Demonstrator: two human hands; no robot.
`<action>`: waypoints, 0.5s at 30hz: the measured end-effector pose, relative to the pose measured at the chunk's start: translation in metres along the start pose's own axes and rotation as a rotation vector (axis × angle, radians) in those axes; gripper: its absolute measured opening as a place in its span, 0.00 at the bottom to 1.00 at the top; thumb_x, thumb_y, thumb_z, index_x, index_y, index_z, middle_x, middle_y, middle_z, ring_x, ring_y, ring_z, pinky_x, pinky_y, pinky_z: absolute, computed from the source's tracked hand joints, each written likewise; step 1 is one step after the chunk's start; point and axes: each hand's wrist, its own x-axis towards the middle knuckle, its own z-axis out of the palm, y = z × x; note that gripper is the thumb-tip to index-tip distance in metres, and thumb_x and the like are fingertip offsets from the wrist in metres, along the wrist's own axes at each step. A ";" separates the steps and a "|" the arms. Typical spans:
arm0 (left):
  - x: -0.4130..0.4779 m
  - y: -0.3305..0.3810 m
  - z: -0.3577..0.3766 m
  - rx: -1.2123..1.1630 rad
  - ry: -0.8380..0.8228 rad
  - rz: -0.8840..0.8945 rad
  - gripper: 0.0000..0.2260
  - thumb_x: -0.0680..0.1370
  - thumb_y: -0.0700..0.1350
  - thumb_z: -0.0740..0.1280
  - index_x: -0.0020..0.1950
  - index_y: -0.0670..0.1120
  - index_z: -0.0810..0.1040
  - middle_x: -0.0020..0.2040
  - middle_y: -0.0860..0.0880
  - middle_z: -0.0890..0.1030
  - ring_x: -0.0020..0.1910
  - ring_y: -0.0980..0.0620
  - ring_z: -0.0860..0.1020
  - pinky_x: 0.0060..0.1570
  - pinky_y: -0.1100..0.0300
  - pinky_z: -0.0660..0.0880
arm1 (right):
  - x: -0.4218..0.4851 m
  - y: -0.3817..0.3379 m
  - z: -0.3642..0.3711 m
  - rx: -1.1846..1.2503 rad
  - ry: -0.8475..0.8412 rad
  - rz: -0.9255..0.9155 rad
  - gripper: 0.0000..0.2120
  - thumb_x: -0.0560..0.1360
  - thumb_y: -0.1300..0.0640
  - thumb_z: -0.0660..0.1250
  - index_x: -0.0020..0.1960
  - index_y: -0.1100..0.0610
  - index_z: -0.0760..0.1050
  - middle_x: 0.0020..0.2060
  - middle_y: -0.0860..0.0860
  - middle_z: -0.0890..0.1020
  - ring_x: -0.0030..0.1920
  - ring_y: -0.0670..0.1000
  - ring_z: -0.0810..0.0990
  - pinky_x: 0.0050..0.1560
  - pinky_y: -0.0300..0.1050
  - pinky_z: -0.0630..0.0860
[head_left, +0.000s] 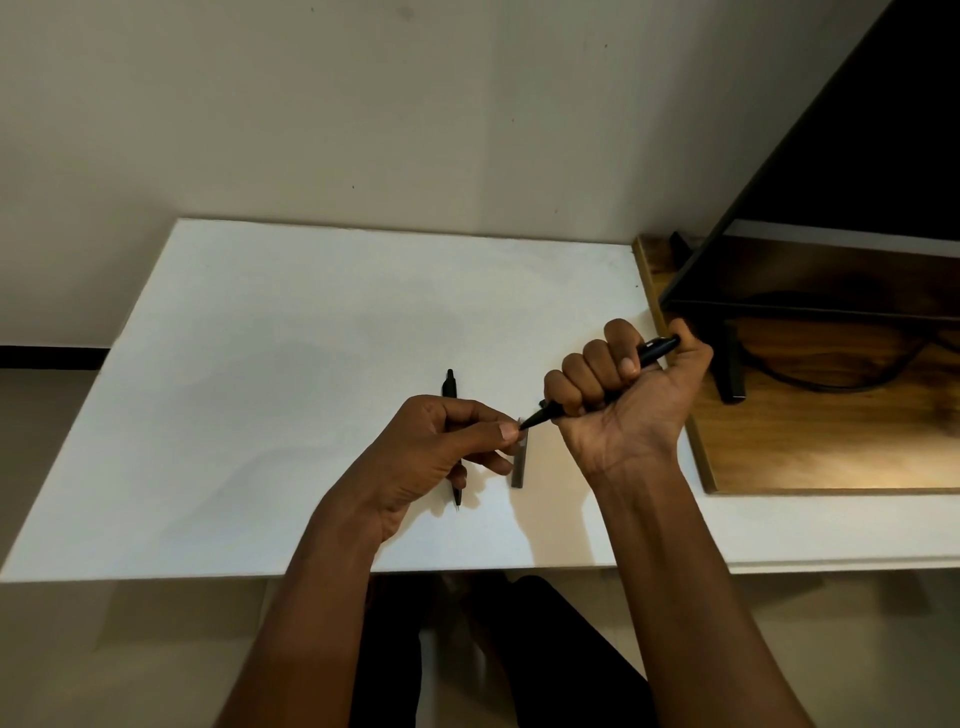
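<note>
You're in a home or small-office desk corner, can't tell which: a white table (322, 322) stands against a plain cream wall (363, 104), with the held pen (657, 351) above it and a spare pen (450, 387) lying on it. At the table's right end a wood-grain top (831, 447) carries a black screen (857, 156) on a stand (730, 369), with a cable (810, 382) trailing under it. Left of the table, a black skirting strip (47, 357) runs along the wall's foot above a pale floor (41, 415).

Right hand (623, 400) fisted, palm up; left hand (436, 452) fingers (483, 414) pinched.
</note>
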 end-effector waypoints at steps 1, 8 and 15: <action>0.000 0.000 0.000 -0.005 0.000 0.000 0.05 0.76 0.43 0.71 0.43 0.45 0.86 0.41 0.48 0.87 0.38 0.54 0.85 0.34 0.60 0.71 | 0.000 0.000 0.000 0.000 -0.002 0.001 0.28 0.78 0.38 0.50 0.26 0.55 0.60 0.20 0.47 0.55 0.23 0.46 0.49 0.25 0.37 0.52; 0.000 0.001 0.000 -0.008 -0.012 -0.004 0.05 0.77 0.42 0.70 0.43 0.46 0.86 0.40 0.51 0.87 0.38 0.55 0.85 0.34 0.61 0.70 | 0.000 0.000 0.000 -0.004 -0.001 -0.002 0.28 0.78 0.37 0.51 0.26 0.55 0.60 0.21 0.47 0.54 0.22 0.46 0.49 0.25 0.37 0.51; 0.000 0.001 -0.001 0.001 -0.017 0.000 0.05 0.77 0.41 0.70 0.44 0.45 0.86 0.40 0.50 0.87 0.38 0.54 0.85 0.33 0.62 0.71 | 0.000 -0.001 0.000 0.002 0.012 -0.008 0.28 0.77 0.38 0.51 0.26 0.55 0.60 0.20 0.47 0.55 0.23 0.47 0.49 0.25 0.37 0.51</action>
